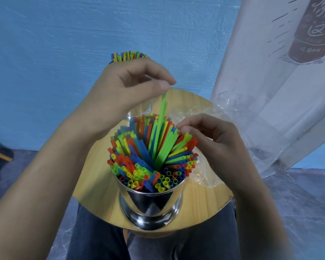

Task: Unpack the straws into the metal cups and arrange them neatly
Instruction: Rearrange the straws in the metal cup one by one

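A shiny metal cup [150, 205] stands at the near edge of a small round wooden table [99, 190], packed with coloured straws [150, 156] in red, yellow, green and blue. My left hand [120, 91] hovers above the cup and pinches the top of one green straw [162, 107], raised above the others. My right hand [212, 139] sits at the bundle's right side, its fingertips pinching straw tops. A second cup of straws [129, 56] shows behind my left hand, its body mostly hidden.
Crumpled clear plastic wrapping [238, 128] lies on the table's right side. A white banner [281, 72] leans at the right against a blue wall. My legs are under the table's near edge.
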`<state>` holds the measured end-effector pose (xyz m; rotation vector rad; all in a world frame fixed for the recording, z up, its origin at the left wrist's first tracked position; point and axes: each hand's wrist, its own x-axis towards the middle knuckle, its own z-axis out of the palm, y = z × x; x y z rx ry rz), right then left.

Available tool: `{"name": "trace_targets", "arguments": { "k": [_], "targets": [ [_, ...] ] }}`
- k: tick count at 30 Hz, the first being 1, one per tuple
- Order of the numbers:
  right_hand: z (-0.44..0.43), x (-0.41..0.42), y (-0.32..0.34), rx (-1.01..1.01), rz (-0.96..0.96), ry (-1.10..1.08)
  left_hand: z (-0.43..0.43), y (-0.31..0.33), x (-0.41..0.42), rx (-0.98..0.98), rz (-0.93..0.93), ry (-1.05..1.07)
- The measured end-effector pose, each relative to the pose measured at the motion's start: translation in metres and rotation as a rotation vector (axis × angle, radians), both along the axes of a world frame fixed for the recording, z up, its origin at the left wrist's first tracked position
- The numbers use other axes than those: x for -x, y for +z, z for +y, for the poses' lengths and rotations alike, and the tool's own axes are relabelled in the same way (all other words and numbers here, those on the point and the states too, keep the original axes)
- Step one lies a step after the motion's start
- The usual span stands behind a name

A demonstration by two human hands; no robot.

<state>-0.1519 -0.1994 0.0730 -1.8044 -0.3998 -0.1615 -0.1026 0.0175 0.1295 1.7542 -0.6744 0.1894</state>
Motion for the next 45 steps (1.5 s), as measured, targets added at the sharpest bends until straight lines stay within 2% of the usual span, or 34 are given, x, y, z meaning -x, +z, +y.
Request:
{"name": "trace_targets", "arguments": {
  "k": [5, 11, 16, 20, 23, 25, 28, 32, 35, 40, 45],
  "targets": [
    [0.001, 0.002, 0.001, -0.005, 0.005, -0.011, -0.001, 0.003, -0.004, 0.348, 0.086, 0.075],
    [0.001, 0.004, 0.002, -0.009, 0.006, -0.005, 0.005, 0.004, -0.007, 0.653, 0.117, 0.195],
    [0.002, 0.004, 0.004, -0.012, -0.004, -0.016, 0.012, 0.001, -0.008, 0.776, 0.133, 0.242],
    [0.004, 0.004, 0.005, -0.070, -0.045, -0.080, 0.013, -0.006, -0.007, 0.799, 0.181, 0.250],
    [0.000, 0.003, 0.006, -0.245, -0.089, -0.215, 0.015, -0.011, -0.005, 0.695, 0.218, 0.311],
    [-0.005, 0.002, 0.007, -0.389, -0.072, -0.280, 0.016, -0.014, -0.005, 0.528, 0.236, 0.323],
    [-0.008, 0.003, 0.012, -0.604, -0.038, -0.326, 0.014, -0.018, -0.003, 0.254, 0.251, 0.222],
    [-0.008, 0.003, 0.018, -0.757, -0.073, -0.364, 0.012, -0.023, -0.003, -0.055, 0.202, 0.180],
    [-0.009, 0.003, 0.019, -0.750, -0.136, -0.398, 0.016, -0.024, -0.003, -0.181, 0.231, 0.091],
    [-0.011, 0.004, 0.022, -0.668, -0.170, -0.419, 0.012, -0.020, 0.001, -0.497, 0.278, -0.098],
    [-0.001, 0.003, 0.018, -0.326, -0.194, -0.285, 0.007, -0.014, 0.003, -0.469, 0.276, -0.053]
  ]
}}
